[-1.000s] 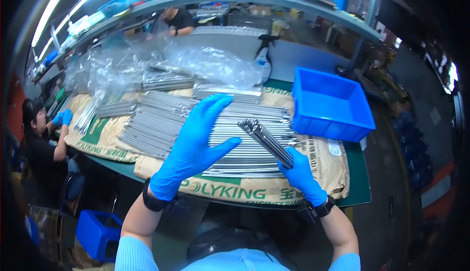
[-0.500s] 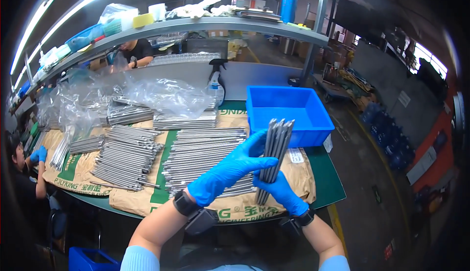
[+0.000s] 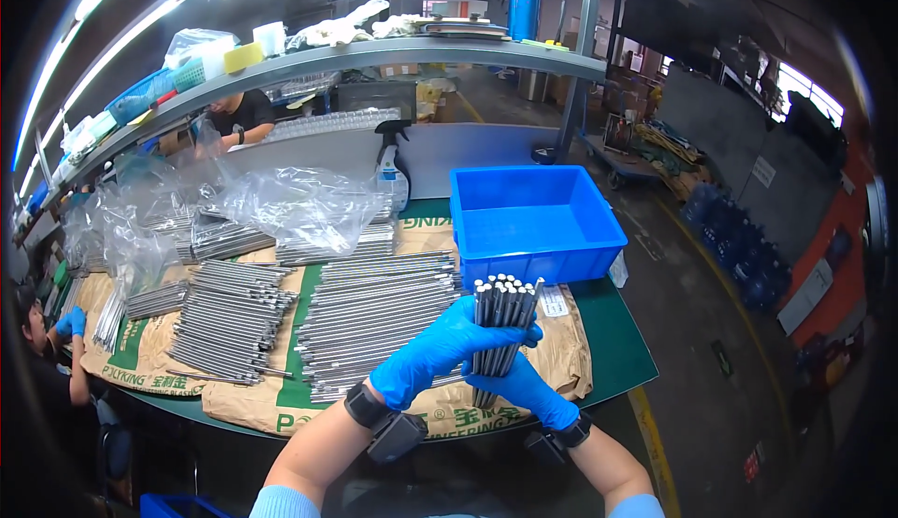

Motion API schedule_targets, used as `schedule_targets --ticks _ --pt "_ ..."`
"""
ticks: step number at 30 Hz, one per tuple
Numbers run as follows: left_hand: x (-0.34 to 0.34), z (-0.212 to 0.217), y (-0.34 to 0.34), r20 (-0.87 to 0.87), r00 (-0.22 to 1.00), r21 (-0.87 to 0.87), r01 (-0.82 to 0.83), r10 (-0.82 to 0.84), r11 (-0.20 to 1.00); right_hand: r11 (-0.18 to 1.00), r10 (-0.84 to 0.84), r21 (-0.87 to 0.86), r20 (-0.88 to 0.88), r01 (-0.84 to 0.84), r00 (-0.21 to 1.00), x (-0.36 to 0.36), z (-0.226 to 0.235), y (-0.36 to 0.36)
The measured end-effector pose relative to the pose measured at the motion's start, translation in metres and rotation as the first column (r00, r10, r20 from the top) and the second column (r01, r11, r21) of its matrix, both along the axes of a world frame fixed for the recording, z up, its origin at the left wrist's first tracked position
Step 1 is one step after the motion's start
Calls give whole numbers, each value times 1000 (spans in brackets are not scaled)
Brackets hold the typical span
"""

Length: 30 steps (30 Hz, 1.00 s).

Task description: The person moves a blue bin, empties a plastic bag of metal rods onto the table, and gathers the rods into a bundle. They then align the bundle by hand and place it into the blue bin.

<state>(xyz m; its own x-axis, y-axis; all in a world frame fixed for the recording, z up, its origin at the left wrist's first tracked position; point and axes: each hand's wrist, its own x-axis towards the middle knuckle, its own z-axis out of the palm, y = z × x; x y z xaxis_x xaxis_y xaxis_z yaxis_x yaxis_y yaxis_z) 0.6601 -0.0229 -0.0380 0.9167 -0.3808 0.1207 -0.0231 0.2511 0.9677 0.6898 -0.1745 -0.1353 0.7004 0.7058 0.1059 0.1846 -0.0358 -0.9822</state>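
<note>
A bundle of metal rods (image 3: 494,317) stands nearly upright between my hands, its round bright ends uppermost. My left hand (image 3: 440,345), in a blue glove, is closed round its upper part. Lower down, my gloved right hand (image 3: 526,389) grips the same bundle from the right. Just left of my hands a wide row of metal rods (image 3: 374,317) lies on a brown paper sack (image 3: 253,410). A second pile of rods (image 3: 229,322) lies further left. Behind the bundle sits a blue plastic bin (image 3: 538,268), with no contents visible.
Clear plastic bags (image 3: 299,205) cover more rods at the back, beside a spray bottle (image 3: 393,177). A grey shelf (image 3: 374,53) spans the bench, with a blue flask (image 3: 525,2) on it. Co-workers are at the far left and behind the shelf.
The bundle has come down and its top now tilts toward me, showing the rod ends. Both hands have lowered with it and still hold it. The whole view has shifted slightly.
</note>
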Motion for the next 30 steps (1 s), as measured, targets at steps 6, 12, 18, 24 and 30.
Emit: schedule_targets --ticks 6,12,18,24,30 --pt "-3 -2 0 5 997 -85 -72 72 994 889 -205 427 52 164 977 10 48 -18" --pt "-9 -9 2 64 974 -105 -210 218 972 918 -392 293 582 266 713 -7 113 -4" --pt "-8 -9 5 60 971 -68 -226 230 972 872 -483 267 602 410 636 1 111 1" --pt "-9 -7 1 35 970 -98 -235 239 967 832 -435 472 229 292 871 -1 107 -5" --pt "-10 -7 0 45 977 -42 -205 206 978 879 -404 386 287 281 869 -8 114 12"
